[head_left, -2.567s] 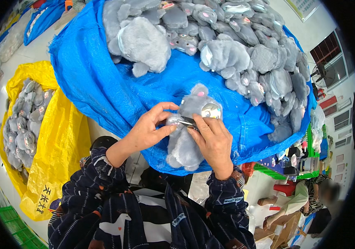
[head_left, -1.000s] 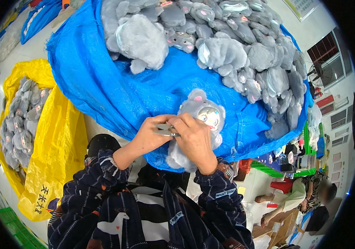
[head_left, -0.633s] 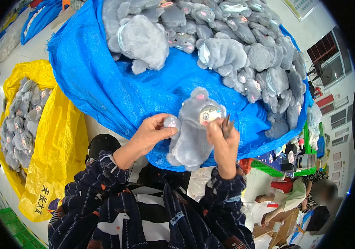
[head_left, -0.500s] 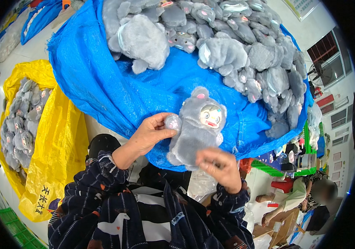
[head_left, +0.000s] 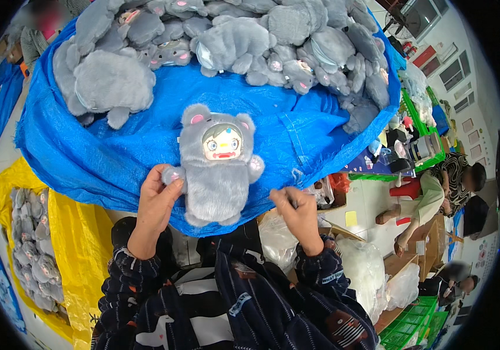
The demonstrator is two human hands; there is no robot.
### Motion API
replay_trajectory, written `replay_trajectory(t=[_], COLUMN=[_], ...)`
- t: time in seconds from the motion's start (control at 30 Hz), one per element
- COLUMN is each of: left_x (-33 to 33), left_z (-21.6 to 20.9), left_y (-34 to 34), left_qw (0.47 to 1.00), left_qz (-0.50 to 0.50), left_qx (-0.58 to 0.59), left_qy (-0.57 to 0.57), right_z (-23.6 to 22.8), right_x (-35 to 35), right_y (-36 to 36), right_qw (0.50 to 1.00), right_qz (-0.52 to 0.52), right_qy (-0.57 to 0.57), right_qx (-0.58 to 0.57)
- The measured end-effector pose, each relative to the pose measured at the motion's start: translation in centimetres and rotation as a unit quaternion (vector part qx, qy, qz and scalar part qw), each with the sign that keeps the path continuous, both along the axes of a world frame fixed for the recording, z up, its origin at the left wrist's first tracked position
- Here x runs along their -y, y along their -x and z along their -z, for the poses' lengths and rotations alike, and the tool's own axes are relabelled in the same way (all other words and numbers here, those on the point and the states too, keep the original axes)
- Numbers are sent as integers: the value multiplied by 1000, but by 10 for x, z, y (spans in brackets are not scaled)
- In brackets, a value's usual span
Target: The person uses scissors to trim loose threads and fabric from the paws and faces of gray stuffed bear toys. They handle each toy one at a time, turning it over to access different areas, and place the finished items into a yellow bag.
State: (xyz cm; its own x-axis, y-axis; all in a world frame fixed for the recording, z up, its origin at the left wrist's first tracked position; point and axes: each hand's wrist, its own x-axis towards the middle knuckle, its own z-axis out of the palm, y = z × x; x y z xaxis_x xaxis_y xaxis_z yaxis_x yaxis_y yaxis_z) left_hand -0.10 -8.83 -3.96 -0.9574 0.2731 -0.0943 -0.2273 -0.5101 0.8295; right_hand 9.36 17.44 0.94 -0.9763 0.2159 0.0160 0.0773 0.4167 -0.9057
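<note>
A grey plush doll [head_left: 216, 189] with round ears and a painted face in its hood faces up, upright in the view, at the near side of a blue woven sack [head_left: 145, 140]. My left hand [head_left: 157, 201] pinches the doll's left-side paw between thumb and fingers. My right hand [head_left: 298, 214] is apart from the doll, to its lower right, with fingers curled and thumb close to them. Whether anything small sits in those right fingers does not show.
Many grey plush skins [head_left: 232, 44] heap in the sack's far part. A yellow sack [head_left: 75, 245] of similar pieces stands at left. To the right are green crates [head_left: 413, 321], clear plastic bags [head_left: 361, 271], cardboard boxes [head_left: 425, 245] and a seated person [head_left: 436, 192].
The view has shifted. The doll has turned from tilted to upright, still held by my left hand. My right hand has moved away from the doll's lower edge, its fingers more curled.
</note>
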Motion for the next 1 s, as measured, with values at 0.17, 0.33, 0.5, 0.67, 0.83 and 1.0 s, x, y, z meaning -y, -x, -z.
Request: replay_trajectory(t=[0.17, 0.33, 0.5, 0.67, 0.83, 1.0], left_x=[1, 3, 6, 7, -5, 0], left_z=[2, 11, 6, 13, 10, 0], left_y=[0, 0, 0, 1, -2, -11], left_qw=[1000, 999, 994, 998, 993, 997], left_qz=[5, -48, -71, -45, -34, 52], left_qx=[-4, -2, 33, -1, -24, 48], left_qy=[2, -11, -79, -43, 113, -17], right_z=[5, 21, 25, 21, 29, 36], right_x=[7, 17, 13, 12, 36, 61], right_y=[41, 64, 61, 57, 40, 33], right_qw=[996, 998, 937, 909, 989, 978], right_qz=[63, -38, -26, 38, 13, -48], right_qy=[9, 45, 348, 416, 118, 204], right_qx=[-57, -38, 6, 11, 91, 14])
